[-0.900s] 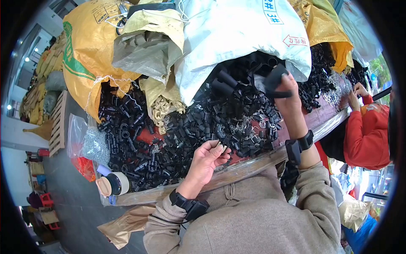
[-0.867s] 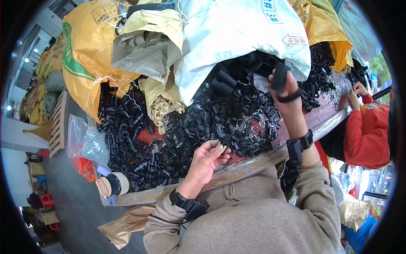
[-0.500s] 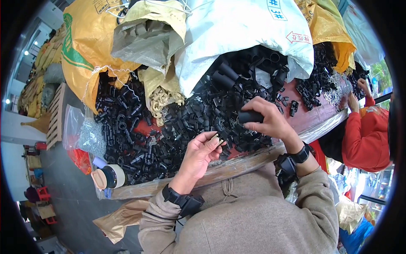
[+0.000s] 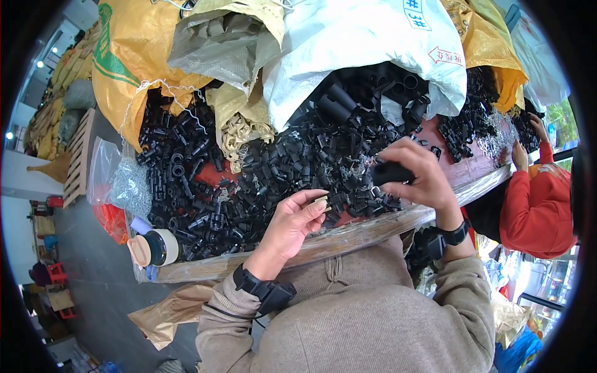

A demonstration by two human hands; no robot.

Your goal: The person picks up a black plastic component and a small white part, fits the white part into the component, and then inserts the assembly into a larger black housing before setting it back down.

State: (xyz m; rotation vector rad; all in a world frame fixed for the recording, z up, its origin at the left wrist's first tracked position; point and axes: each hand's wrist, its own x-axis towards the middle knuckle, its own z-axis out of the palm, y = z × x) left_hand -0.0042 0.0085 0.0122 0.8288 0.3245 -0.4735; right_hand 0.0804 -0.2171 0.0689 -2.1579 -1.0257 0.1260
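My right hand (image 4: 429,177) grips a short black plastic tube (image 4: 395,173) between thumb and fingers, held over the pile. Pinched between the thumb and forefinger of my left hand (image 4: 295,224) is a small beige piece (image 4: 324,199); its full shape is partly hidden by the fingers. Below and beyond both hands spreads a heap of small black plastic parts (image 4: 280,165), with a few small metal clips (image 4: 357,169) among them. Beige plastic parts (image 4: 239,140) spill from a sack at the heap's far side.
A white sack (image 4: 367,37) pours out larger black tubes (image 4: 336,105). Yellow sacks (image 4: 134,56) stand at the back. A lidded cup (image 4: 163,247) sits at the table's left corner, near a bag of small metal pieces (image 4: 132,186). At right, a person in a red jacket (image 4: 535,211) handles parts.
My right hand has moved right with the black tube. My left hand stays nearly in place with the beige piece; a dark part at its fingertips no longer shows there.
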